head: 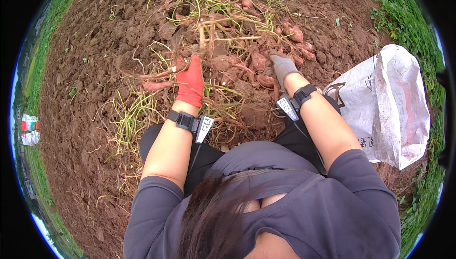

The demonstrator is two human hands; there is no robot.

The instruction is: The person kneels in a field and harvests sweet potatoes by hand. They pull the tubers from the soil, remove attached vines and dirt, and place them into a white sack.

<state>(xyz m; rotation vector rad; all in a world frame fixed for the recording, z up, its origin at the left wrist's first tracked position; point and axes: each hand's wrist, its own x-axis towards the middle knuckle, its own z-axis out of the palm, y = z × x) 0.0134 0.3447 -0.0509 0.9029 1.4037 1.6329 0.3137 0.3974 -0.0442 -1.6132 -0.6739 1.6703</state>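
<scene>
My left hand, in a red glove, is closed around the stem end of a sweet potato plant; a slim pinkish sweet potato and brown roots stick out to its left. My right hand, in a grey glove, reaches into a cluster of sweet potatoes on the soil. Its fingertips are partly hidden among the roots, so whether it grips one cannot be told. Between and beyond both hands lie tangled pale stems with more reddish sweet potatoes.
A large white woven sack with printed writing stands open at my right. Cut green vines lie left of my knees. Clumpy brown soil surrounds me, with green plants along the right edge. White bags stand far left.
</scene>
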